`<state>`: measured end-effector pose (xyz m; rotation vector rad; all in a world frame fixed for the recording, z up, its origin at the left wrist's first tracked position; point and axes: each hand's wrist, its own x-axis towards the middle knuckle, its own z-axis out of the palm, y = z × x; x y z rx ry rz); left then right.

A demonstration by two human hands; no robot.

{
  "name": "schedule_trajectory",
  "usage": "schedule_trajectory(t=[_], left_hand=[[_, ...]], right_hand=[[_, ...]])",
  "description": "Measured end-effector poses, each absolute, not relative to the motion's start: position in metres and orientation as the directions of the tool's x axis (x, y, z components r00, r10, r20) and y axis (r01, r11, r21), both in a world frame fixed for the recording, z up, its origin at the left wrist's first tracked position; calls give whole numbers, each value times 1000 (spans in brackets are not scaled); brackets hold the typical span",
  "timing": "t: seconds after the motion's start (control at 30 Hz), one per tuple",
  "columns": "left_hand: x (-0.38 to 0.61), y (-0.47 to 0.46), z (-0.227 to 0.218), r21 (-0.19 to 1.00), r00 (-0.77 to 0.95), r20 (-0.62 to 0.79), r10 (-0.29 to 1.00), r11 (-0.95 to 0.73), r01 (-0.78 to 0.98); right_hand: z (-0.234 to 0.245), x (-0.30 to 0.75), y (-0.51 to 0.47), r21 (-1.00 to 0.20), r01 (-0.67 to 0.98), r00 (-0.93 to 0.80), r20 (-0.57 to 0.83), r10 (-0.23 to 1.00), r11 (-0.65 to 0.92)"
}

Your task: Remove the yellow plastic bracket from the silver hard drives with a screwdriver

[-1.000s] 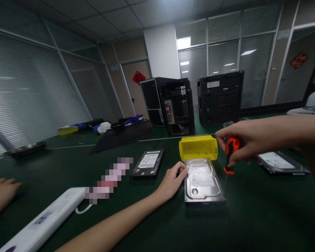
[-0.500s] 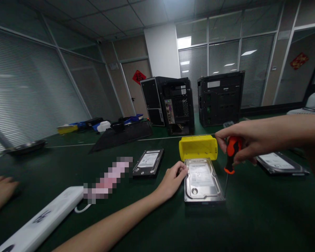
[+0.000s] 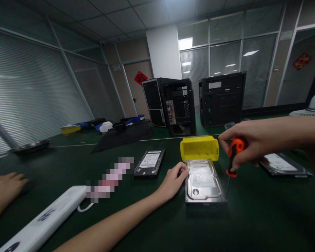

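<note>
A silver hard drive [image 3: 202, 178] with a white label lies flat on the green table in front of me. My left hand [image 3: 174, 179] rests at its left edge, fingers curled and closed against the side. My right hand [image 3: 249, 141] is wrapped around the orange-and-black handle of a screwdriver [image 3: 234, 154]. The thin shaft points down to the near right corner of the drive; whether the tip sits in a screw there is too small to see. Just behind the drive stands a yellow bin [image 3: 199, 147], its open side facing me, with small bits inside.
Other hard drives lie left [image 3: 149, 163] and right [image 3: 283, 164]. A white power strip [image 3: 49, 213] and another person's hand [image 3: 9, 189] are at left. Two black computer cases [image 3: 168, 105] stand behind, near a black mat [image 3: 126, 138].
The screwdriver handle has turned and leans slightly more to the right in my right hand. My left hand stays on the drive. The other person's hand has shifted a little to the right.
</note>
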<state>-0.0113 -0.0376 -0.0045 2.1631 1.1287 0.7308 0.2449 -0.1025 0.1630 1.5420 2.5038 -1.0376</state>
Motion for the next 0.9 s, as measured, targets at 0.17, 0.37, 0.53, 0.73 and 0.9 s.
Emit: schedule_trajectory(t=[0.17,0.37,0.53,0.73,0.9], left_hand=[[-11,-39,-3,718,489,186,852,-457,524],[-10,-41,1,737,494,173,852,-445,509],[-10,-41,1,737,497,179,849,-450,504],[-10,-36,-6,732,487,196,851,-458,505],[-10,-35,-6,733,491,202,847,-464,497]], right_hand=[[163,244,-102,-515,805,-503,-332,798,293],[166,242,-105,-460,809,-511,-246,823,365],[163,243,-103,-425,836,-480,-260,838,347],[164,241,-104,-353,855,-473,-226,851,381],[167,237,-111,-337,869,-411,-84,908,363]])
